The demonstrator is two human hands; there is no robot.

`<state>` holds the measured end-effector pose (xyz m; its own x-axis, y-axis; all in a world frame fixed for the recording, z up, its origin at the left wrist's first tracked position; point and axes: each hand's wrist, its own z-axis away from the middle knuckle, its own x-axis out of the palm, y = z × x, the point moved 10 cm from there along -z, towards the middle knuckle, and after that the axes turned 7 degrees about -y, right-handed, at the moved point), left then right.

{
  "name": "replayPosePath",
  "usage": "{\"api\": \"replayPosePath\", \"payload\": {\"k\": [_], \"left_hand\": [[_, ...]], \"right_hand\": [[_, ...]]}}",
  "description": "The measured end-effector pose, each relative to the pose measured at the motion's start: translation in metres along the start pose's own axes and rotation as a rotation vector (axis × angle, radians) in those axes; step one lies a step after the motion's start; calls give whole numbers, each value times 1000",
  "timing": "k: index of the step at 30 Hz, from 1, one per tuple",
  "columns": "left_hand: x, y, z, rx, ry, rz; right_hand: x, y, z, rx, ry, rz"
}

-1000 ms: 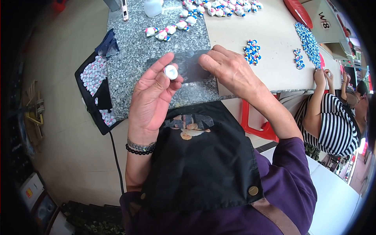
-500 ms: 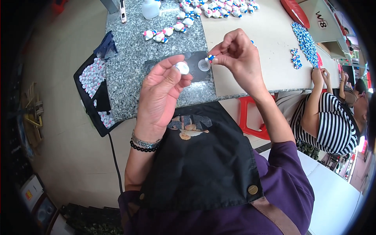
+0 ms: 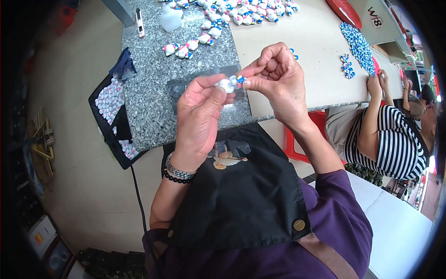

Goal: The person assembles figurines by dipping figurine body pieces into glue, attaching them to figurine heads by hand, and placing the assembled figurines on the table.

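L hand, narrowed, pinches white ball; R hand, just right of L, pinches small blue-and-yellow piece beside ball (contact unclear). Both prob. light, smooth; best held: ball by sides, piece by outer end, w/ gentle pressure.
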<state>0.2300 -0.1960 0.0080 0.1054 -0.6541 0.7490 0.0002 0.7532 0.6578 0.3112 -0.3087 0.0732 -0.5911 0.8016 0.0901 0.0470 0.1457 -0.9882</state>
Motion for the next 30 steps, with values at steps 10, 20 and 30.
{"api": "replayPosePath", "payload": {"k": [10, 20, 30], "left_hand": [[0, 17, 5, 167, 60, -253], [1, 30, -6, 229, 85, -250], [7, 65, 12, 333, 17, -694]], "right_hand": [[11, -3, 7, -17, 8, 161], [16, -13, -3, -218, 41, 305], [-60, 40, -44, 121, 87, -237]]}}
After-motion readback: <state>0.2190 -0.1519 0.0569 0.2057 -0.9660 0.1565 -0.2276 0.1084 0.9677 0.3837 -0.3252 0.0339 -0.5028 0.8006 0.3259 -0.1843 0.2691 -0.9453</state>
